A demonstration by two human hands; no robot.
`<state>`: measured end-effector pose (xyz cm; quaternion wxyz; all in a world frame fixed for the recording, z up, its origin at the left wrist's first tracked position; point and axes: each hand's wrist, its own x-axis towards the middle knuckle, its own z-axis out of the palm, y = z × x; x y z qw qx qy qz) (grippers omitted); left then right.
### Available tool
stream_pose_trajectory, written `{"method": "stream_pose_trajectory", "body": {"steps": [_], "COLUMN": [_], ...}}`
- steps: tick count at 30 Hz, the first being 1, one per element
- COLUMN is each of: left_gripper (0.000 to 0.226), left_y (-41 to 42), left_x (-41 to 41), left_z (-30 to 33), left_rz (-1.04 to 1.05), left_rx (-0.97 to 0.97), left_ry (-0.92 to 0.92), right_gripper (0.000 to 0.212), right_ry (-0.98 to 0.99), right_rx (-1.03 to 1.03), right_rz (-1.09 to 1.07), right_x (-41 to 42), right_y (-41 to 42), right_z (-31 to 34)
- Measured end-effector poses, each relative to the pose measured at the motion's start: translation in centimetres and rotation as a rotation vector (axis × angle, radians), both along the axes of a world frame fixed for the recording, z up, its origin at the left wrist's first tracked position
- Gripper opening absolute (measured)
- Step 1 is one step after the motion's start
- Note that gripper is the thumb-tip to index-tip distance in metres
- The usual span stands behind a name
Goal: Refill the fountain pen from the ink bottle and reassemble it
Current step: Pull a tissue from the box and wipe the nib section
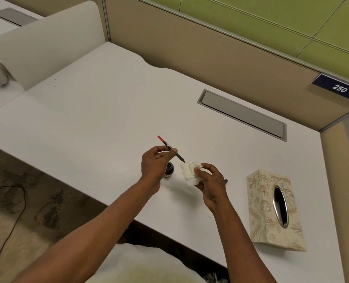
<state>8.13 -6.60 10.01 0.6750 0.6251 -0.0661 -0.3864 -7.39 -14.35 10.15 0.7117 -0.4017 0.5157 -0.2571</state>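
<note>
Fingers of my left hand (155,160) pinch the middle of the pen's inner part (171,148), the nib section with its red-ended filler; the barrel is not on it. My right hand (209,180) is closed loosely on a folded white tissue (188,170), thumb and fingertips holding its edge.

The pen lies on a slant, red end up and away to my left, dark nib down and toward my right. The nib tip sits just beside the upper edge of the tissue; whether it touches I cannot tell. So the wipe, which I judge comes next, turns on that short gap: the tissue lies along the pen's own line, and the right hand is the nearer one to close it.

The ink bottle (169,169) stands open on the desk (88,119) directly below my left hand, partly hidden by it, near the tissue and easy to knock. A small dark piece (226,181) peeks out behind my right wrist; possibly the barrel or cap. The flowered tissue box (275,209) stands further right, well apart.
</note>
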Motion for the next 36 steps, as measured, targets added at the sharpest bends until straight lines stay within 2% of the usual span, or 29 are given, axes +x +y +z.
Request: {"method": "stream_pose_trajectory", "body": {"steps": [5,11,16,20,22,27,36], "left_gripper": [0.025,0.024,0.026,0.024,0.024,0.023,0.021], "left_y": [0.1,-0.1,-0.2,-0.1,-0.1,-0.1,0.1], "left_x": [-1.6,-1.8,-1.6,-1.6,-1.6,-1.7,-2.1], "left_z": [-0.7,-1.0,-1.1,-1.0,-1.0,-1.2,-0.8], "left_rz": [-0.069,-0.069,-0.059,-0.038,-0.037,-0.055,-0.063], "left_rx": [0.015,0.064,0.095,0.096,0.090,0.107,0.096], "left_ry": [0.001,-0.036,-0.059,-0.068,-0.063,-0.096,-0.132], "right_gripper": [0.018,0.022,0.023,0.008,0.015,0.012,0.023], "right_ry": [-0.043,-0.096,-0.157,-0.259,-0.292,-0.245,-0.084], "right_rx": [0.011,0.026,0.079,0.176,0.218,0.139,0.055], "right_rz": [-0.020,0.004,0.013,0.010,0.012,0.060,0.034], "right_x": [0.6,0.7,0.7,0.4,0.2,0.3,0.6], "right_y": [0.1,0.3,0.5,0.5,0.5,0.8,0.7], "right_z": [0.1,0.4,0.7,0.8,0.7,0.5,0.0]}}
